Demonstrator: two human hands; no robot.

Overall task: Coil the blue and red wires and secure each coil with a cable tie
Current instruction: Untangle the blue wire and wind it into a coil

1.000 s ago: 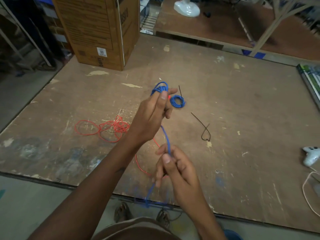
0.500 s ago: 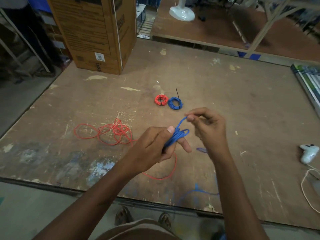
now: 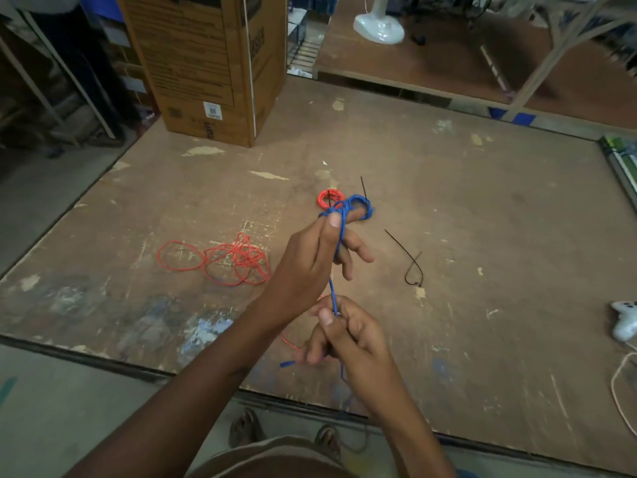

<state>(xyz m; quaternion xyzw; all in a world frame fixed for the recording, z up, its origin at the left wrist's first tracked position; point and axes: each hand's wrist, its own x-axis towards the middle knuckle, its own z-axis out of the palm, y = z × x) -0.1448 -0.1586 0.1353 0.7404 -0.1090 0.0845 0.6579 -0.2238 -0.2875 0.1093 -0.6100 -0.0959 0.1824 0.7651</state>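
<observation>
Left hand (image 3: 306, 263) raised at frame centre, fingers (image 3: 356, 251) partly curled, thumb pressing loops of the blue wire (image 3: 336, 232) against the forefinger. Loops bunched at the fingertips, overlapping in view the small blue coil behind; boundary between the two unclear. One blue strand running straight down from the left hand into the right hand (image 3: 348, 334), lower centre. Right fingers (image 3: 315, 350) curled, thumb and forefinger pinching that strand. Loose blue tail poking out left of the right hand, more wire trailing below toward the worktop (image 3: 482, 208) front edge.

Finished red coil (image 3: 324, 199) just above the left thumb, tied, black tie tail upright. Loose red wire (image 3: 227, 260) in a tangle of open loops at centre left; one red strand passing under the hands. Spare black cable tie (image 3: 412, 267) lying right of the left hand, bent into a loop, touched by nothing.

Cardboard box (image 3: 210, 63) at upper left corner of the worktop. White game controller (image 3: 625, 320) at right edge.
</observation>
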